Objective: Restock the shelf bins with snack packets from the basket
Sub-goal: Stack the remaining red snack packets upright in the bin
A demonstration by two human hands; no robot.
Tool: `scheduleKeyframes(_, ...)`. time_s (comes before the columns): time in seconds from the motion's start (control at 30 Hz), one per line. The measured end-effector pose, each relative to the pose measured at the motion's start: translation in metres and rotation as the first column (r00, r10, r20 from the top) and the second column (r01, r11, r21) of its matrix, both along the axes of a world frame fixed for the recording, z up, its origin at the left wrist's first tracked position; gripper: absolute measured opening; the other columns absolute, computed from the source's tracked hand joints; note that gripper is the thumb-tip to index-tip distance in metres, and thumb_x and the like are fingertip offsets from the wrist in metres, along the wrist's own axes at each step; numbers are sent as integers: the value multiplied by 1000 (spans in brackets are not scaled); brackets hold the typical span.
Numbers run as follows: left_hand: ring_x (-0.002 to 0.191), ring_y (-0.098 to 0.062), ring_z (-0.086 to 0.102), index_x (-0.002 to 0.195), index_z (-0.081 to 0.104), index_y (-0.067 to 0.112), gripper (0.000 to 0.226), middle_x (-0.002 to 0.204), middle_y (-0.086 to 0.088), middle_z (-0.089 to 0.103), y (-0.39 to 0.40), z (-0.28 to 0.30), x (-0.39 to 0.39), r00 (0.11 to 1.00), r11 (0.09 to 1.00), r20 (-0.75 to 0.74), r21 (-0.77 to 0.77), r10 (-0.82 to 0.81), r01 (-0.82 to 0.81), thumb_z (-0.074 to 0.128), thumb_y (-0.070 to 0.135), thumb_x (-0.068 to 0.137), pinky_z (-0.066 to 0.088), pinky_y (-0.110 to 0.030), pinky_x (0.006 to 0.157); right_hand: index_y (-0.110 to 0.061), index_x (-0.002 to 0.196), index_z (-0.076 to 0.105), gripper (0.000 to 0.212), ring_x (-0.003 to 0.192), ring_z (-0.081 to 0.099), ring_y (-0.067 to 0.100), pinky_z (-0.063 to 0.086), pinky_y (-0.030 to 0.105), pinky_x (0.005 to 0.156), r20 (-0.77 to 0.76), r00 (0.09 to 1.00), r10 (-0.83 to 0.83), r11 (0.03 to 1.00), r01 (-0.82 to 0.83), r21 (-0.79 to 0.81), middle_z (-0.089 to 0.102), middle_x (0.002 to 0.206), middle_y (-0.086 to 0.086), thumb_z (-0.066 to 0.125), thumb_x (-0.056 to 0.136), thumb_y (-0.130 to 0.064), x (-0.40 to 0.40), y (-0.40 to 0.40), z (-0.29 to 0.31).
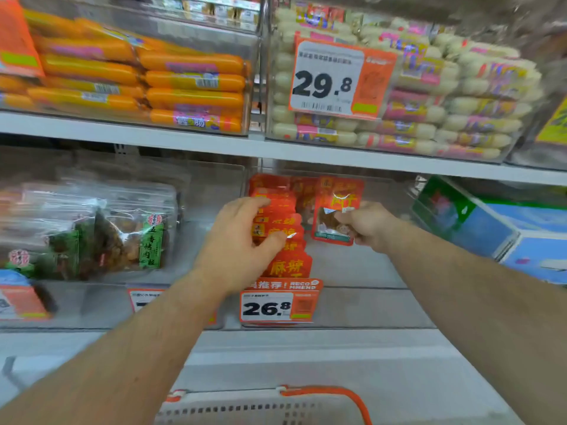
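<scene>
Two hands are seen inside the clear bin (362,271). A row of red packets (283,228) is gripped by the left hand (242,237), fingers curled over it. Just beside the row, one upright red packet (333,210) is pinched by the right hand (369,225).

1. An upper white shelf (184,142) carries a clear bin of orange sausage sticks (193,84) and, to its right, a clear bin of pale sausage packs (460,118).
2. The lower shelf (276,342) carries a clear bin of green-labelled snack bags (122,237), a middle bin with a row of red snack packets (285,234), and a blue and green box (491,228) at the right.
</scene>
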State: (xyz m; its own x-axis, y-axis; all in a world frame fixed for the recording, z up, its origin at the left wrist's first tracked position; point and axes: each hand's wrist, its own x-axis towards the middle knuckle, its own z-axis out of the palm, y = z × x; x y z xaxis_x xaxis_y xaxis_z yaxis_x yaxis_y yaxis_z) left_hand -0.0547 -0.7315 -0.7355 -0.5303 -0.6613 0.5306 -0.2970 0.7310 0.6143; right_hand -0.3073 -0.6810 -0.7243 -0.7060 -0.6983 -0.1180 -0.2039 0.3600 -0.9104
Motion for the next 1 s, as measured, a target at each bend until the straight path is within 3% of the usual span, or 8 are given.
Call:
scheduleKeyframes(0.1, 125, -12, 40, 136, 50, 16, 82, 135, -1, 52, -2, -3, -1, 1000, 1000, -12, -30, -7, 7, 44, 62, 69, 22, -10, 97, -11, 89, 56, 12, 81, 58, 25, 37, 27, 59, 43, 999, -19, 1000, 19, 3, 63, 92, 19, 68, 91, -14, -5, -30, -14)
scheduleKeyframes(0.2, 124, -7, 38, 136, 48, 21, 81, 133, 4, 50, -5, -4, -1, 998, 999, -48, 2, -37, 37, 42, 64, 68, 24, -11, 96, -5, 104, 61, 19, 84, 62, 24, 43, 32, 66, 62, 998, -22, 999, 19, 44, 69, 109, 23, 68, 91, -17, -10, -53, -25)
scheduleKeyframes(0.3, 123, -5, 35, 136, 47, 22, 82, 129, 8, 47, -5, -4, -1, 998, 999, -46, -16, -31, 31, 41, 64, 67, 22, -8, 95, -8, 89, 58, 15, 74, 53, 21, 41, 31, 60, 18, 999, -45, 996, 43, 83, 63, 88, 15, 67, 92, -20, -11, -65, -30)
scheduleKeyframes(0.4, 122, -5, 35, 136, 47, 20, 81, 126, 10, 45, -5, -4, -2, 998, 999, -54, -26, -34, 33, 41, 64, 68, 20, -1, 94, -12, 84, 54, 17, 80, 57, 23, 50, 34, 73, -27, 997, -67, 995, 69, 76, 58, 79, 7, 66, 93, -18, -8, -71, -36)
scheduleKeyframes(0.53, 120, -4, 34, 135, 47, 21, 81, 121, 13, 43, -4, -3, -1, 998, 999, -52, -17, -35, 34, 41, 64, 66, 24, -10, 93, -4, 103, 60, 22, 88, 67, 27, 59, 42, 83, -25, 998, -55, 996, 57, 66, 66, 95, 13, 71, 88, -15, -3, -76, -41)
scheduleKeyframes(0.7, 116, 1, 33, 134, 47, 21, 81, 120, 14, 42, -2, -2, -1, 998, 999, -55, -15, -36, 35, 40, 64, 65, 25, -12, 93, -6, 87, 62, 13, 96, 69, 34, 58, 50, 85, -67, 996, -60, 994, 66, 84, 69, 102, 19, 69, 89, -16, 3, -77, -42)
scheduleKeyframes(0.87, 117, -1, 34, 133, 47, 21, 80, 119, 14, 42, -2, -2, -1, 998, 999, -50, -20, -33, 32, 41, 64, 66, 25, -12, 93, -8, 104, 66, 20, 93, 67, 29, 58, 42, 85, -85, 996, 20, 992, -9, 128, 70, 102, 13, 65, 90, -21, 8, -77, -41)
scheduleKeyframes(1.0, 120, -2, 34, 134, 46, 22, 69, 120, 15, 41, -1, -2, -1, 998, 999, -47, -10, -33, 32, 54, 53, 73, 28, -16, 96, -8, 105, 64, 17, 87, 67, 24, 56, 38, 85, -35, 998, 60, 989, -54, 138, 70, 99, 11, 55, 95, -18, 11, -78, -38)
